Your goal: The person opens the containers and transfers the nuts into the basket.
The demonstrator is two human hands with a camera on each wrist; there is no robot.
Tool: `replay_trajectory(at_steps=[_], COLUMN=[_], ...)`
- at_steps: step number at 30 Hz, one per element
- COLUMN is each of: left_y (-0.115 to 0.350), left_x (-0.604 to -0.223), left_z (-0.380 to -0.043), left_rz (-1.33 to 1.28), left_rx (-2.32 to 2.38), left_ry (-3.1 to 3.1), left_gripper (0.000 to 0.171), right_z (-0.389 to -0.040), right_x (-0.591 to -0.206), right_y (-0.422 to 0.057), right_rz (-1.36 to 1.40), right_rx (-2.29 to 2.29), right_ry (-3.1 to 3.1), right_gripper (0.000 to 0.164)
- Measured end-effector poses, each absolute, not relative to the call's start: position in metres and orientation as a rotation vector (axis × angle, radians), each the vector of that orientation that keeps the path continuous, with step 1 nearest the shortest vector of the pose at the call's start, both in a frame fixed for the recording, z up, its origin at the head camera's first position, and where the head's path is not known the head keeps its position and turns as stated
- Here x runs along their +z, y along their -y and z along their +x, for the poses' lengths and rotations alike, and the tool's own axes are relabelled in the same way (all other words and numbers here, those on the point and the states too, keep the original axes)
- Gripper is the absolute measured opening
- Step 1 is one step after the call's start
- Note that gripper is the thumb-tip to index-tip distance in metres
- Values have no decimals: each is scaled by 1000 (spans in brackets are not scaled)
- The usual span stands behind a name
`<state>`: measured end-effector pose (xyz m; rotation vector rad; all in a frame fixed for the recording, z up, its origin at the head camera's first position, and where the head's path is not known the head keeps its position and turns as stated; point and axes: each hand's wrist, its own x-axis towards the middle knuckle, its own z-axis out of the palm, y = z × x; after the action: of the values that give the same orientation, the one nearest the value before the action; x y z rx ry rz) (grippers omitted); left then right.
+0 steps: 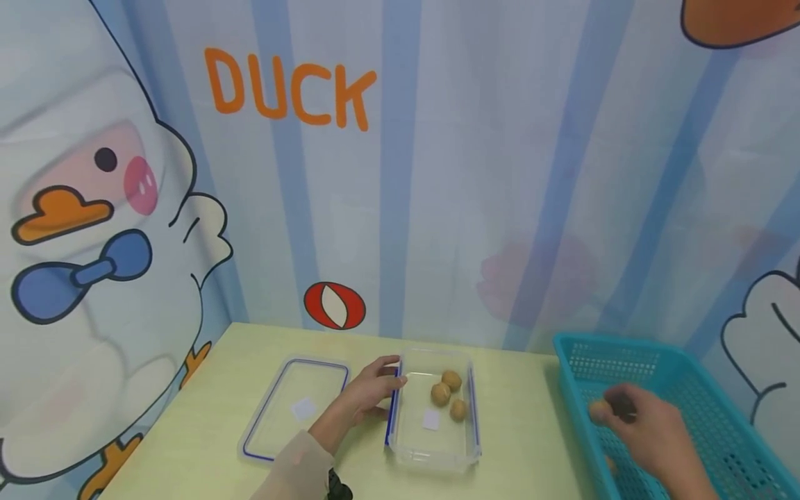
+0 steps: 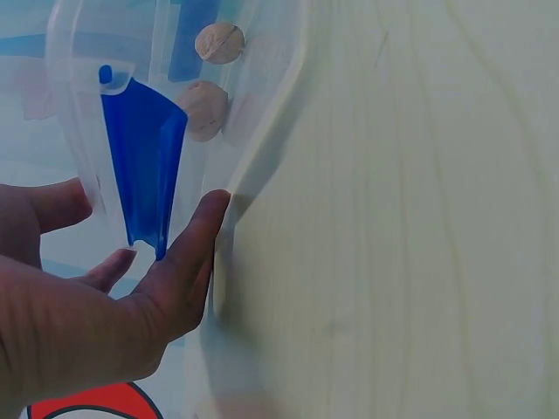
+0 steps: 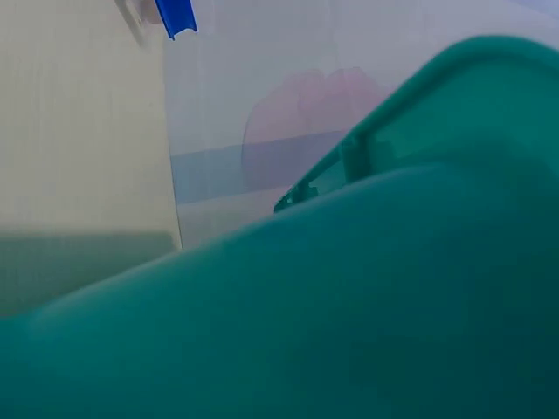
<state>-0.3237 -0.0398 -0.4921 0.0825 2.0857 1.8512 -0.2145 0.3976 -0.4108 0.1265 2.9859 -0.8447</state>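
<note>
A clear plastic box [image 1: 433, 444] with blue side latches stands on the table, three walnuts [image 1: 440, 394] inside it. My left hand [image 1: 369, 389] holds its left wall, fingertips at the rim. In the left wrist view, that hand's fingers lie either side of a blue latch [image 2: 144, 166], one fingertip low by the table. Over the teal basket [image 1: 565, 375], my right hand [image 1: 653, 427] pinches a walnut [image 1: 600, 412] in its fingertips. A dark patch shows between its fingers. The right wrist view shows the basket wall [image 3: 288, 323], with the right hand hidden.
A clear lid [image 1: 275, 417] with a blue seal lies left of the box. Another walnut [image 1: 610, 464] shows near the basket's left wall. Behind the table [image 1: 519, 417] hangs a striped duck curtain [image 1: 450, 173]. A white square [image 1: 431, 419] shows at the box floor.
</note>
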Motion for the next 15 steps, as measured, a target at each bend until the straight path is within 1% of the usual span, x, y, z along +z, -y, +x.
replay_trajectory(at_steps=[4,10,12,15], left_y=[39,39,39,41], left_x=[-493,-494,-494,-494], left_z=[-323,-323,-324,-323], left_rz=[87,94,99,101], left_rx=[1857,1861,1862,1867], left_ry=[-2084,-2081,-2081,-2083], left_gripper=[65,64,64,65], right_z=[-216,-217,-217,-218], right_x=[-413,-414,-414,-414], right_y=[-399,-400,-399,-395], right_rz=[113,129,134,109], right_rx=[-809,-830,-825,-796], right_ry=[-2981,-2963,-2966,-2998], right_gripper=[68,73,78,79])
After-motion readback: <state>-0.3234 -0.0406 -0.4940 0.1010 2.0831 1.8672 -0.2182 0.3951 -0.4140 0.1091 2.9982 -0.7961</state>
